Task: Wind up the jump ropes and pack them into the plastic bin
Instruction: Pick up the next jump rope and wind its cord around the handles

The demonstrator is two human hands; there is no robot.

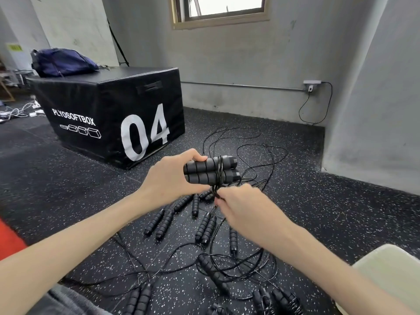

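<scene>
Speckled black rubber floor (pixel 295 212) ran up to grey walls, with a window (pixel 221 7) high above. On the floor to the left stood a black foam box (pixel 109 114) marked "04", and a dark blue bag (pixel 61 62) lay on top of it. The left hand (pixel 172 178) gripped a pair of black foam handles (pixel 211 172) held side by side in the air, fingers curled round their near ends. A black cord (pixel 218 171) was looped several times around the middle of the pair. The right hand (pixel 241 208), just below the handles, pinched the cord between thumb and fingers; it was blurred. More jump ropes (pixel 204 226) lay loose on the floor under the hands, their handles scattered and their cords tangled together. A pale plastic bin (pixel 391 273) showed at the lower right edge, near the right forearm, only its corner in view.
</scene>
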